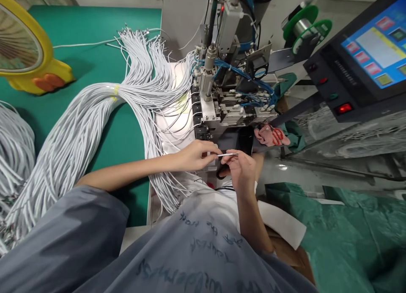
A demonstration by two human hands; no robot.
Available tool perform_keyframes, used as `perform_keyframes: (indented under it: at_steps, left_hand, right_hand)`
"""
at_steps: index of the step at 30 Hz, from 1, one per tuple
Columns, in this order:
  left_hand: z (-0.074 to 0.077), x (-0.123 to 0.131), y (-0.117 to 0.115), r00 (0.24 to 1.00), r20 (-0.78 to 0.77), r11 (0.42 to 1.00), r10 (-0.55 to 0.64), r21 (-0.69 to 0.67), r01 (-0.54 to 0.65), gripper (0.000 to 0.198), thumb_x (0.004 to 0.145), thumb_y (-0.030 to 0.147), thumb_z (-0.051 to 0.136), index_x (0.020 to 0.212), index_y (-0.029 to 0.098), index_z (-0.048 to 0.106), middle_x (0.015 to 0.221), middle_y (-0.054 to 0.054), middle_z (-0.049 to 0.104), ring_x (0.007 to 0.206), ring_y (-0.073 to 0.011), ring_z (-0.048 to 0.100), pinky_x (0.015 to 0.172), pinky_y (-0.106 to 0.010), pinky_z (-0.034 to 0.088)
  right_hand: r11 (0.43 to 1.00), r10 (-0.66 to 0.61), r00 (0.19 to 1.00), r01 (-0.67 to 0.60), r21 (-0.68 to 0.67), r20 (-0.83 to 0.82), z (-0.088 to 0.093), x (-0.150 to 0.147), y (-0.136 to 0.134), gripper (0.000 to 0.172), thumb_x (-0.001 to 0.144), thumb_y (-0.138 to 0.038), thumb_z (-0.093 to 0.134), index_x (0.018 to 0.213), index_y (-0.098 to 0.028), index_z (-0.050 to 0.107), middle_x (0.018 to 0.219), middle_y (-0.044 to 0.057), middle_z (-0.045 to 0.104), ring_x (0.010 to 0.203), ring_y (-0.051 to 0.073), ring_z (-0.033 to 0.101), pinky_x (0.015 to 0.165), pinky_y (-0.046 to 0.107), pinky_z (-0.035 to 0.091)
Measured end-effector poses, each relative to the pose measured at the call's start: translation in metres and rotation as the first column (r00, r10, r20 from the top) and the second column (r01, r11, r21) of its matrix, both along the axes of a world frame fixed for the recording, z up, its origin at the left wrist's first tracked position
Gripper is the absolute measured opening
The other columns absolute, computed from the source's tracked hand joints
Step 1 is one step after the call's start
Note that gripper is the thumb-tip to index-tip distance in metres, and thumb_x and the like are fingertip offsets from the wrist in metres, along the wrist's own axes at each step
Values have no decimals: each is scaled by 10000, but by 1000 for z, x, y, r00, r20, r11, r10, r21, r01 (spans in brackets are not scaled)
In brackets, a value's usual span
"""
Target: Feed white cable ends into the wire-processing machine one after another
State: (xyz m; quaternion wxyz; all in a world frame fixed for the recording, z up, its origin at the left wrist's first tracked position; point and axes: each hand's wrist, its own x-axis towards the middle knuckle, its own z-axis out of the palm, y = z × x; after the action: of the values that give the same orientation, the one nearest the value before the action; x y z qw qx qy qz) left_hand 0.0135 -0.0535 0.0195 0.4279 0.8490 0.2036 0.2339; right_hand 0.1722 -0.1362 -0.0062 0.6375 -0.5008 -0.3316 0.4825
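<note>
Between my two hands runs a short stretch of white cable [226,155], in front of the machine. My left hand [200,154] pinches it at the left, fingertips together. At the right, the thumb and fingers of my right hand [241,168] are closed on its other side; the very tip is too small to make out. A big bundle of white cables [72,128], tied with a yellow band [116,91], lies to the left. Many of its loose ends fan out to the machine [209,90] and down beside my left forearm.
A yellow fan [47,73] and another cable coil [14,145] stand on the green mat [95,22]. To the right are a control screen [377,47], a green wire spool [304,26], a pink cloth [271,135], a dark phone [245,140] and green sheeting [355,234].
</note>
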Motion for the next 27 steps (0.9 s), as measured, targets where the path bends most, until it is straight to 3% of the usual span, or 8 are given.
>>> perform_keyframes:
  at_steps: [7,12,15,21,27]
  left_hand:
    - [-2,-1,2,999,14,999,-41,-8,41,250,896,171,438,959,124,675,786,-51,642,668,-87,567,614,-179,449]
    - [-2,1,-2,999,51,994,-15,-103,20,253,902,261,475,875,119,683,744,-43,604,619,-79,535,583,-183,440]
    - [-4,1,-1,996,88,992,-4,-127,16,253,895,281,500,865,112,685,725,-38,592,595,-78,525,569,-189,434]
    - [-13,-3,5,999,3,985,-38,167,37,256,895,170,425,936,134,675,803,-61,621,713,-108,569,642,-212,438]
    - [-13,1,-1,996,53,992,65,101,-71,225,891,215,481,800,136,671,679,-27,598,621,-90,547,586,-196,439]
  right_hand:
    - [993,113,992,-114,-25,-56,-6,4,3,249,773,-415,600,838,-182,657,627,23,612,607,156,584,629,336,508]
    - [1000,6,977,-7,4,215,-10,-1,2,163,717,-342,677,672,-186,664,680,22,629,604,132,560,598,287,480]
    - [999,-3,934,-16,50,358,-2,0,2,142,739,-296,662,651,-186,682,712,31,638,655,141,568,589,271,459]
    - [985,165,821,-165,-49,547,12,14,10,146,751,-277,650,680,-163,708,607,2,557,512,89,440,449,234,321]
    - [997,-25,866,-12,71,499,0,-4,10,202,774,-293,623,615,-177,672,578,-7,529,532,110,463,483,255,360]
